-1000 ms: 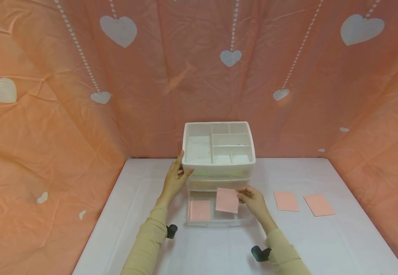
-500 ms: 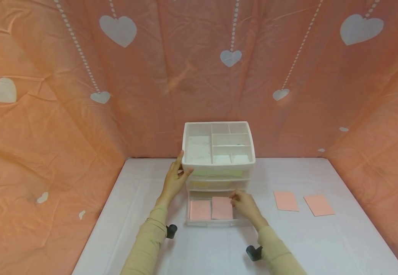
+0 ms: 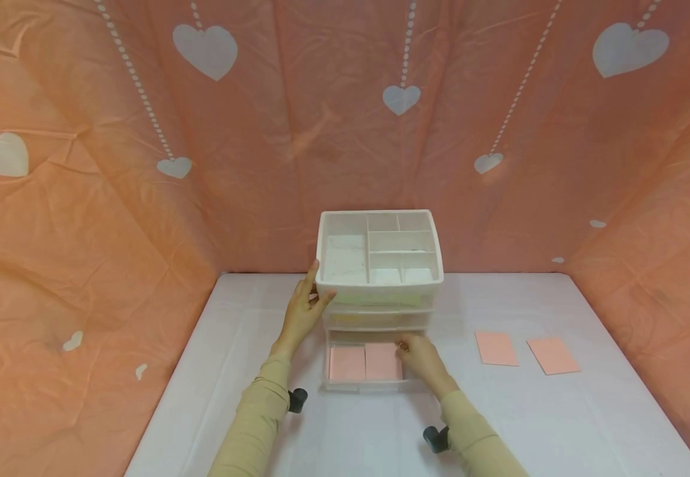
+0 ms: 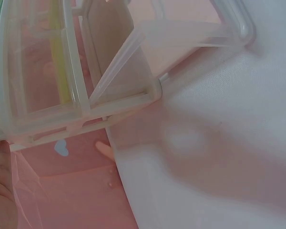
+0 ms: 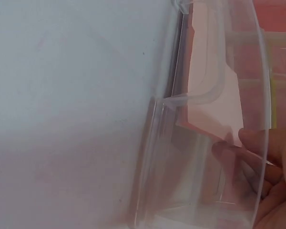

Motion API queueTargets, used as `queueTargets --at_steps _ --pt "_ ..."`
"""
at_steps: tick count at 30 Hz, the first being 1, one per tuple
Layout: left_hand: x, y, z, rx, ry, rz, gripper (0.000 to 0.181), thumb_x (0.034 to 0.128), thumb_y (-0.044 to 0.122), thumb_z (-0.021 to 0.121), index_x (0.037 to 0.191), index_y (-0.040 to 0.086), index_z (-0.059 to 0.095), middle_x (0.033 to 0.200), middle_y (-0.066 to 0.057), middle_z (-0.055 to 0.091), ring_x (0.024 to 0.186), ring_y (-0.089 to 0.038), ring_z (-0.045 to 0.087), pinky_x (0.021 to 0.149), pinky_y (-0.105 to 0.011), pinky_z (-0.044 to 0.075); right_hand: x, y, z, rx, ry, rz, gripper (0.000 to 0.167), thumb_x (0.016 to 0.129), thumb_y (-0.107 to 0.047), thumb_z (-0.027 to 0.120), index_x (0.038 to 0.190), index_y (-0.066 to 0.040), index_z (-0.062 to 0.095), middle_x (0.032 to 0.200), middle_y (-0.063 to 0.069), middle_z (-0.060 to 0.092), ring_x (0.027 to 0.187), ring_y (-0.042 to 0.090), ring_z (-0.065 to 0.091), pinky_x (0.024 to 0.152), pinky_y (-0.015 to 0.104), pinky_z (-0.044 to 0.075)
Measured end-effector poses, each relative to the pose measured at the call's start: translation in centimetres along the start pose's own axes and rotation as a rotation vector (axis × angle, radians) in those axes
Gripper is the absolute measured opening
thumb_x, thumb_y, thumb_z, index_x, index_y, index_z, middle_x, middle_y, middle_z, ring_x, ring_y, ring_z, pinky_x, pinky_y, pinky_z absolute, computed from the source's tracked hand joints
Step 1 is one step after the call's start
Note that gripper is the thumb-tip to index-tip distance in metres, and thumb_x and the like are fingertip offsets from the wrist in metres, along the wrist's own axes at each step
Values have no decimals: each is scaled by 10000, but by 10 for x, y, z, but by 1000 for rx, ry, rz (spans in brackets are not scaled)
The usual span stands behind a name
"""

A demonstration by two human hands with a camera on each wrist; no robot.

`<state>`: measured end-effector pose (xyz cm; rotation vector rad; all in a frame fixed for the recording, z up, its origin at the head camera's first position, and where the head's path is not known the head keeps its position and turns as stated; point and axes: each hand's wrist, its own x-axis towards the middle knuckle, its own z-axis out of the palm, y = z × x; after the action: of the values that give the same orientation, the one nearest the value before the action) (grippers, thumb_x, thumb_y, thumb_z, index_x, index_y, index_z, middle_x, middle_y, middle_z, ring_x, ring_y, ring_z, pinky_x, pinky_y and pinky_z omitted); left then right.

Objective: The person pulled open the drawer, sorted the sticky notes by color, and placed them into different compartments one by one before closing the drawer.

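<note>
A small drawer unit [image 3: 379, 291] with white and clear parts stands at the back middle of the table, its bottom drawer [image 3: 374, 386] pulled out. My left hand [image 3: 300, 318] rests against the unit's left front corner, index finger along the side and thumb at the front. In the drawer's left half lies a pink sticky note pad [image 3: 347, 364]. Beside it is a second pink pad [image 3: 383, 362], lying in the drawer. My right hand [image 3: 423, 360] pinches this pad's right edge between thumb and index finger, as the right wrist view [image 5: 214, 105] shows.
Two pink pads, one nearer [image 3: 496, 348] and one farther right [image 3: 553, 356], lie on the white table [image 3: 231, 344]. The upper drawers are shut, with yellow and green showing inside. A divided tray [image 3: 346, 258] tops the unit. An orange cloth [image 3: 333, 146] hangs behind.
My right hand has carried the pink pad down and left into the drawer, next to the other pad. My left hand stays at the unit's corner.
</note>
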<state>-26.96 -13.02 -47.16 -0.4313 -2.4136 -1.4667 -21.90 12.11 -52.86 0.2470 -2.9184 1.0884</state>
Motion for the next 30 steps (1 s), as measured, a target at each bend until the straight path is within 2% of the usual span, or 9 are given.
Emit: queueTargets --at_steps 7,13,17,21,30 --pt "0 -1 0 -4 5 11 744 892 262 622 1493 280 184 1047 -179 476 1016 -328 569 917 -364 518 0 1 0 -26 6 -13 184 837 -57 635 1005 6 678 898 121 706 780 218 652 705 374 547" --pt "0 1 0 -13 9 2 741 886 240 630 1491 255 202 1055 -189 478 1020 -332 566 916 -368 519 0 2 0 18 22 -11 163 833 -69 651 980 -7 684 901 114 711 805 235 662 737 385 548" --pt "-1 2 0 -18 6 -5 737 889 240 626 1492 257 201 1065 -193 480 1029 -330 564 922 -374 516 -1 2 -2 96 37 3 159 821 -71 659 968 -15 685 863 105 714 790 231 669 730 367 548" --pt "-1 2 0 -10 3 -10 740 892 255 621 1493 271 190 1064 -181 478 1038 -327 561 928 -367 513 -1 2 -6 199 38 8 164 831 -82 662 976 -9 681 893 125 716 801 231 682 733 331 555" --pt "0 -1 0 -16 1 -3 739 899 267 612 1490 329 171 1068 -179 472 1039 -336 562 931 -373 511 0 3 -22 408 -12 6 254 866 -143 654 1071 7 656 1009 170 695 891 227 680 760 242 550"
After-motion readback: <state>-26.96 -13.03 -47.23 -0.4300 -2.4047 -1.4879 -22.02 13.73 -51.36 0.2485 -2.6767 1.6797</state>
